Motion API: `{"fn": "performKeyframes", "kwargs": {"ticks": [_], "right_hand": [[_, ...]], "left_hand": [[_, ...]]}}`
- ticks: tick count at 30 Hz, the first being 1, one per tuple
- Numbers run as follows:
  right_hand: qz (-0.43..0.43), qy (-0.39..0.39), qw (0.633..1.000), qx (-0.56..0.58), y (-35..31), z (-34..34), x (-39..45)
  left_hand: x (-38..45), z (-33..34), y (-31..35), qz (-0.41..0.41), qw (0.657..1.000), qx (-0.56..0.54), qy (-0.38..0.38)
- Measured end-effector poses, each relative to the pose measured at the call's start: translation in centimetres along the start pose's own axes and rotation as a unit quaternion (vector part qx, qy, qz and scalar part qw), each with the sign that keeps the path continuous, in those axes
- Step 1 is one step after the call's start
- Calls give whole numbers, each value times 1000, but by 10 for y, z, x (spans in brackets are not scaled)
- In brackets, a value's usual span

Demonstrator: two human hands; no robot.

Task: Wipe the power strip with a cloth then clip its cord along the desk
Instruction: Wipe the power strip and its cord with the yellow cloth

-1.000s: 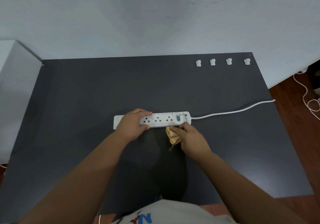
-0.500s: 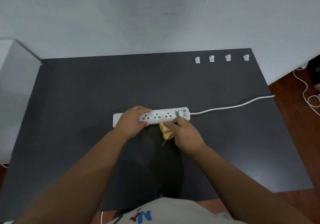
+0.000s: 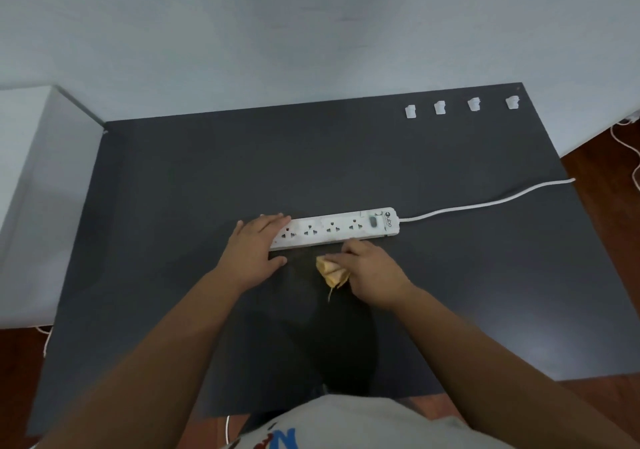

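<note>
We are in the wiping step: left hand (image 3: 254, 249) spread flat over the power strip (image 3: 334, 228) end, right hand (image 3: 372, 270) pinching the yellow cloth (image 3: 330, 270) just below it; next, the cloth must run along the strip's face.

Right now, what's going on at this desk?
A person is wiping a power strip on a dark desk. The left hand steadies the strip's left end; the right hand holds a bunched yellow cloth at the strip's near edge. The cord trails loose to the right and off the desk edge. Four white clips sit in a row at the far right corner, none holding the cord yet.
</note>
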State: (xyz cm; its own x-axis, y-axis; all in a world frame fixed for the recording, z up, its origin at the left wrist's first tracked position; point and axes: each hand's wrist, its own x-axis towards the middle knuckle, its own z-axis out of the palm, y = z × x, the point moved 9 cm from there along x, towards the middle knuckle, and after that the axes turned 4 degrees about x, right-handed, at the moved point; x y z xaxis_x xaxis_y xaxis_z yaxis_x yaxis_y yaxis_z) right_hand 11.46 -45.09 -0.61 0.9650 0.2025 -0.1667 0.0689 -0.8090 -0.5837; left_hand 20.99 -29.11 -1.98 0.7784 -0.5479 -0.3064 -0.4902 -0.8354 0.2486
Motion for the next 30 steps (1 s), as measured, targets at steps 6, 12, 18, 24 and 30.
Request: {"fn": "performKeyframes", "kwargs": {"ticks": [6, 12, 18, 24, 30], "right_hand": [[146, 142, 979, -13, 28, -39, 6], [59, 10, 998, -7, -34, 17, 47], [60, 109, 992, 22, -38, -7, 44], [45, 51, 996, -57, -65, 21, 71], [-38, 13, 998, -44, -92, 37, 60]], "left_hand": [[-7, -11, -33, -40, 997, -32, 55], [-15, -10, -54, -49, 993, -94, 45], [-17, -5, -65, -40, 991, -120, 35], [-20, -5, -70, -39, 988, -144, 40], [-24, -6, -72, -20, 989, -139, 38]]}}
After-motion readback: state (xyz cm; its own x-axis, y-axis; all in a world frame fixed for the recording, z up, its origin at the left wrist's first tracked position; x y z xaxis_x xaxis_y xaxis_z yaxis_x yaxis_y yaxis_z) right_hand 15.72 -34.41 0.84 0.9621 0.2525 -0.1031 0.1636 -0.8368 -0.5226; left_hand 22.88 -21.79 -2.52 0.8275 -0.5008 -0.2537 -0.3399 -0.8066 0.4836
